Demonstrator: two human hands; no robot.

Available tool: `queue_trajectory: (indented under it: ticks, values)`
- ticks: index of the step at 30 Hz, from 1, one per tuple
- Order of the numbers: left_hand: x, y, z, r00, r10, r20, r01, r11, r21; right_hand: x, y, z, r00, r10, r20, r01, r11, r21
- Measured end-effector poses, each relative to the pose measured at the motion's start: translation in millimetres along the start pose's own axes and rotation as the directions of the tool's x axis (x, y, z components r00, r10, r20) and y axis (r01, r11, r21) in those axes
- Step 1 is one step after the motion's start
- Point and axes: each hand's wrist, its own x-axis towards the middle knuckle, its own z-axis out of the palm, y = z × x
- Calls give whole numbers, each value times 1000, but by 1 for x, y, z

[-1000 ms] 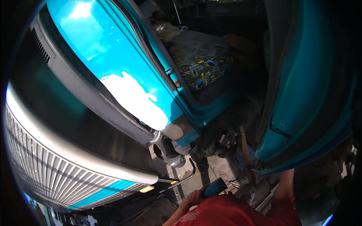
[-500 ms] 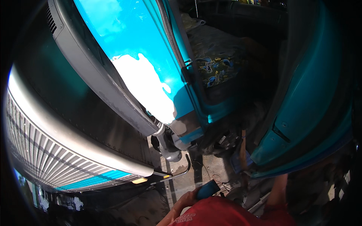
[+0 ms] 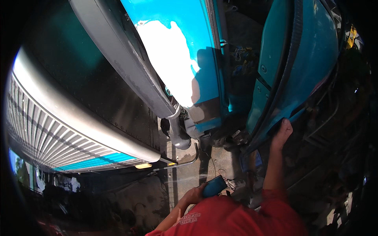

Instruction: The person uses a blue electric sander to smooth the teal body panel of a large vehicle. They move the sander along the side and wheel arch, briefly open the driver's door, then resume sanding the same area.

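Observation:
In my left hand [image 3: 194,194], low at the middle, is a flat blue block [image 3: 214,186], rectangular like a sanding block, with my fingers wrapped round its left side. My right hand [image 3: 282,133] is raised, with the fingers curled at the lower edge of a turquoise vehicle door [image 3: 305,74]. The door stands partly open beside the dark cab opening. Left of that opening, the turquoise cab side panel [image 3: 199,23] carries a large, glaring white patch [image 3: 167,51] with an uneven outline.
A grey upright fairing [image 3: 118,47] runs down to a dark pipe [image 3: 179,135] left of the panel. A ribbed silver body [image 3: 67,137] with a turquoise stripe fills the left. A bent bar [image 3: 193,158] sticks out low. Thin wires lie on the concrete ground [image 3: 185,183].
The door has swung toward the cab, narrowing the opening. My right hand has come up to its lower edge. My left hand keeps the blue block, and the view has shifted right.

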Motion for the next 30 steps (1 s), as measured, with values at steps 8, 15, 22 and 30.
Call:
queue_trajectory:
  ticks: [8, 15, 22, 30]
  values:
    - [-26, -19, 20, 986, -132, -106, 127, 990, -53, 63, 54, 180, 984, -91, -153, 34, 940, -340]
    - [-39, -26, 33, 966, -31, -256, -13, 985, -169, 76, 35, 155, 921, 325, 216, -279, 935, -220]
    - [-59, -5, -19, 908, -163, -387, -175, 691, -701, -8, -11, 96, 873, 354, 336, -351, 934, -72]
    - [-27, 45, -114, 679, 128, -723, -717, -94, -690, -14, -107, 79, 646, -39, 763, -107, 984, 141]
